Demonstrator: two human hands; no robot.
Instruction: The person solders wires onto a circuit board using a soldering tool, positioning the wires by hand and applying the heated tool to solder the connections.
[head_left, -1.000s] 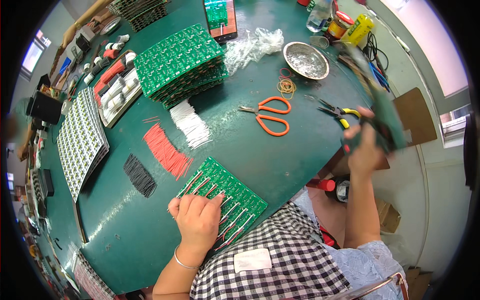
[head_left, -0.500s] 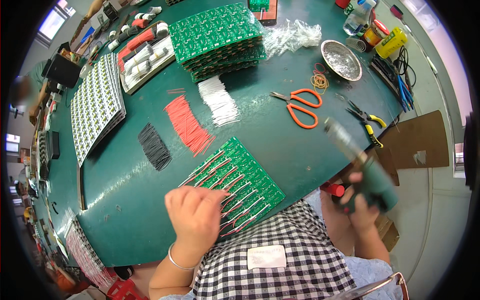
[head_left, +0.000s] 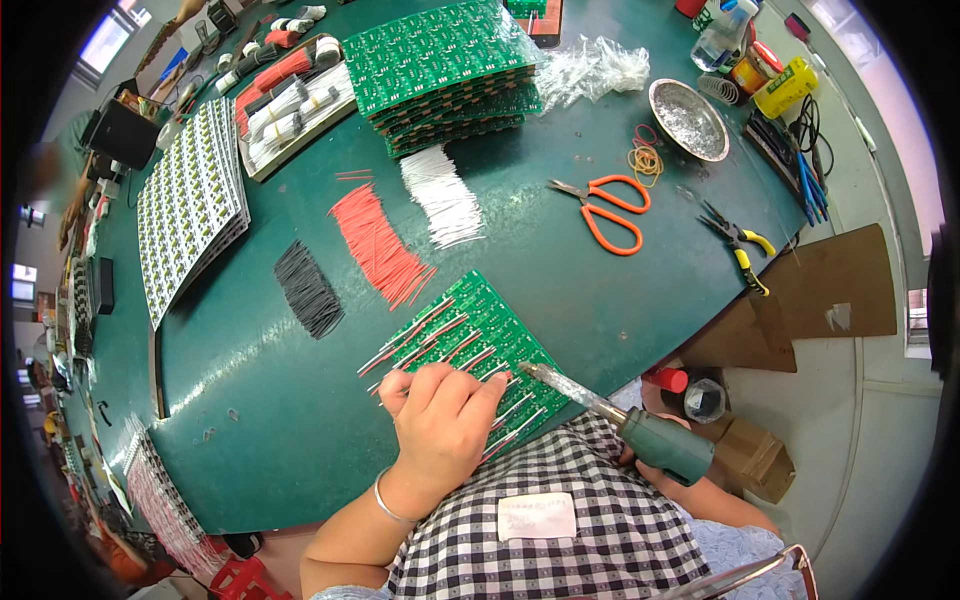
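A green circuit board (head_left: 487,333) with several red and white wires laid across it lies at the near edge of the dark green table (head_left: 300,400). My left hand (head_left: 440,420) rests flat on the board's near part, pressing the wires down. My right hand (head_left: 640,462) is mostly hidden behind a soldering iron with a green handle (head_left: 665,445), which it grips. The iron's metal tip (head_left: 545,377) points left and sits just above the board's near right corner, close to my left fingertips.
Piles of red wires (head_left: 378,243), white wires (head_left: 440,195) and black wires (head_left: 307,288) lie beyond the board. Further back are a stack of green boards (head_left: 440,60), orange scissors (head_left: 605,210), yellow-handled pliers (head_left: 740,245), a metal bowl (head_left: 687,118) and white component sheets (head_left: 190,205).
My right hand has come in from the far right with the soldering iron, bringing its tip to the board. My left hand has stayed on the board.
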